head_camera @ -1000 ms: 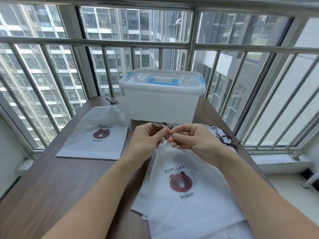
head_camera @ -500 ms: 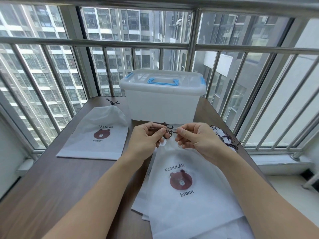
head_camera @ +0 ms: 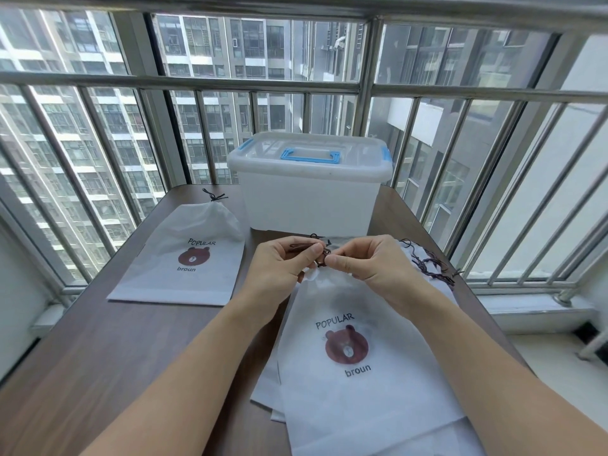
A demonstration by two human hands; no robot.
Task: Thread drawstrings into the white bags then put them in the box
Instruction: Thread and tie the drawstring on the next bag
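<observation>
A white bag with a brown bear print [head_camera: 355,373] lies on top of a stack of bags in front of me. At its gathered mouth my left hand [head_camera: 283,264] and my right hand [head_camera: 365,261] both pinch a dark brown drawstring [head_camera: 320,255], fingertips almost touching. A second bear bag [head_camera: 187,258] lies flat at the left, its mouth drawn shut with a knotted string [head_camera: 214,196]. The translucent box [head_camera: 309,189] with a blue handle stands behind my hands, lid shut.
A tangle of spare dark drawstrings [head_camera: 427,264] lies on the stack just right of my right hand. The brown wooden table [head_camera: 98,350] ends at a metal railing [head_camera: 197,82] with glass; a window sill runs along the right side.
My hands have stayed at the bag's mouth, the fingers shifting slightly on the drawstring. The bags and box have not moved.
</observation>
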